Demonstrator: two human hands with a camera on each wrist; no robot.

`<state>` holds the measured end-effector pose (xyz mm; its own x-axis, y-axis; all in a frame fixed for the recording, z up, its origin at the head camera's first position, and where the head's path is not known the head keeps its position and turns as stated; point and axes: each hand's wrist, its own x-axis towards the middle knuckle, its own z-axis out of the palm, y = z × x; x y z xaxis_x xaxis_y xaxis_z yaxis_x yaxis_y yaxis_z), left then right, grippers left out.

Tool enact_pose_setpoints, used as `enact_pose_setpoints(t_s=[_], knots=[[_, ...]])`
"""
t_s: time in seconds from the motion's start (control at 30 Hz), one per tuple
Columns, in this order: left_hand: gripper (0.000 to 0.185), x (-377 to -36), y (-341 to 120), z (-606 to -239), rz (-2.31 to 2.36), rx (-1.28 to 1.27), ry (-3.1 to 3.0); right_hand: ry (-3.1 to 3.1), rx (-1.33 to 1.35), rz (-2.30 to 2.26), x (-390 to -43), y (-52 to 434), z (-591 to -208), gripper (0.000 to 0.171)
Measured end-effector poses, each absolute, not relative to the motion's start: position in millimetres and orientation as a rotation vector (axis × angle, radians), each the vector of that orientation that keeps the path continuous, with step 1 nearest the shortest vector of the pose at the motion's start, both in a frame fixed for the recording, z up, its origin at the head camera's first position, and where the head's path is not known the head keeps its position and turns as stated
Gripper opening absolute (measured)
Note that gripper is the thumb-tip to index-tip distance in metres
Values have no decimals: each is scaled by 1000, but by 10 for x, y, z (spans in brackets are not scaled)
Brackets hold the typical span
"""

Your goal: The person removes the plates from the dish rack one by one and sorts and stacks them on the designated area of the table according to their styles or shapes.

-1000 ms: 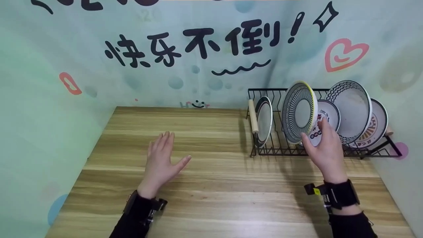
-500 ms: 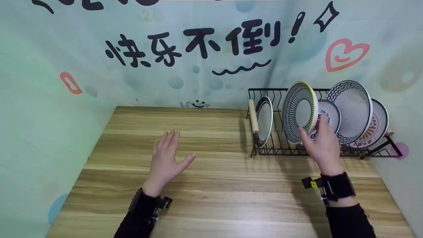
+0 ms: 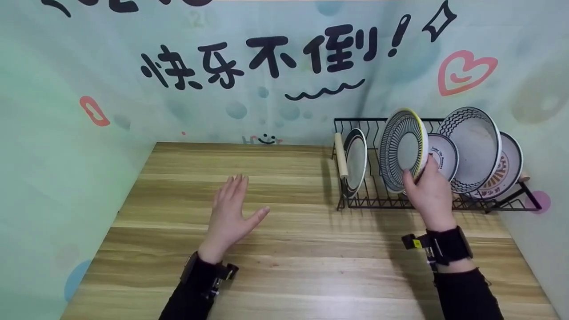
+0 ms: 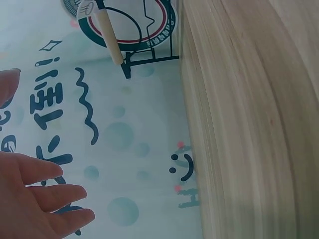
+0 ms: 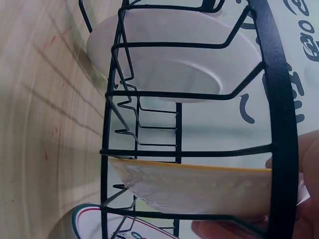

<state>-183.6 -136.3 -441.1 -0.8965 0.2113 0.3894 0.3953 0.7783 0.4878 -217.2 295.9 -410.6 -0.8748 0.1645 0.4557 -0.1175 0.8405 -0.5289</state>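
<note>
The round black-striped plate with a yellow rim (image 3: 403,151) is standing in the black wire rack (image 3: 369,202), the right hand (image 3: 429,193) pinching its bottom edge with its fingers (image 3: 430,165). The right wrist view is showing the plate's white underside behind the wires. The left hand (image 3: 231,215) is hovering with fingers spread over the wooden tabletop (image 3: 284,249).

The wall (image 3: 275,102) behind the fingers reads "快乐不倒!" in big black characters; the small plate's (image 3: 444,155) lettering is too small to read.

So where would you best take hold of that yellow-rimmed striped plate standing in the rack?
Probably by its lower front rim, coming from the table side. The striped plate stands on edge in the black rack, so its flat faces are hemmed in by neighbouring plates and only the rim is free. The right hand grips it there, thumb on the patterned face, fingers behind.
</note>
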Motion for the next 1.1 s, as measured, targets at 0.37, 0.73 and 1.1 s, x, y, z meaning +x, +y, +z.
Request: enact_pose_setpoints(t_s=[0.37, 0.73, 1.1], knots=[[92, -1829, -1290, -4413, -820, -474, -2685, -2582, -199, 690, -2165, 2844, -4037, 39], [91, -1830, -1272, -4423, -825, -486, -2694, -2597, -253, 670, -2180, 2788, -4026, 37], [93, -1825, -1244, -4394, -802, -494, -2686, -2605, -294, 693, -2196, 2798, -4004, 34]])
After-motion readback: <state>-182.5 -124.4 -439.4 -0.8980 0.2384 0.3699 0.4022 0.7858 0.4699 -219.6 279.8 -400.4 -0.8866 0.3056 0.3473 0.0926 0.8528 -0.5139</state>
